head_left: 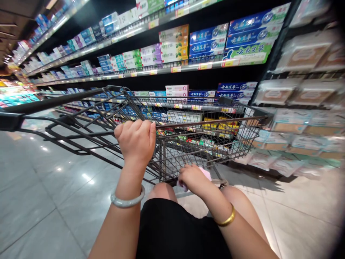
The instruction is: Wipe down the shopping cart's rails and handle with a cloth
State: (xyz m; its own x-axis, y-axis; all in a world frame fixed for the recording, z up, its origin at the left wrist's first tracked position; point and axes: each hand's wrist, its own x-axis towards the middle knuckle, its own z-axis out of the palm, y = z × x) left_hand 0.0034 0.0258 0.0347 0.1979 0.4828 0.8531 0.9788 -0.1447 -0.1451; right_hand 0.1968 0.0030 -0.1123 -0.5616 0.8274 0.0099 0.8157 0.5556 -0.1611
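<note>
My left hand (pixel 137 139) is wrapped round the upper side rail of a dark metal shopping cart (pixel 205 123), and a pale bangle circles that wrist. Lower down, beside the cart's lower side and above my knees, my right hand (pixel 191 176) is closed on a soft pink cloth (pixel 205 173). Parts of the cloth stick out on both sides of the fingers; the rest is hidden under the hand. A gold bangle sits on the right wrist. Through the cart's wire mesh the shelf behind shows.
Shelves hold rows of toothpaste boxes (pixel 207 42) beyond the cart, with price tags along the shelf edge (pixel 161 70). Clear-wrapped packs (pixel 307 54) hang on a rack at the right. The cart's push handle (pixel 54 102) reaches out to the left over the tiled floor (pixel 67 187).
</note>
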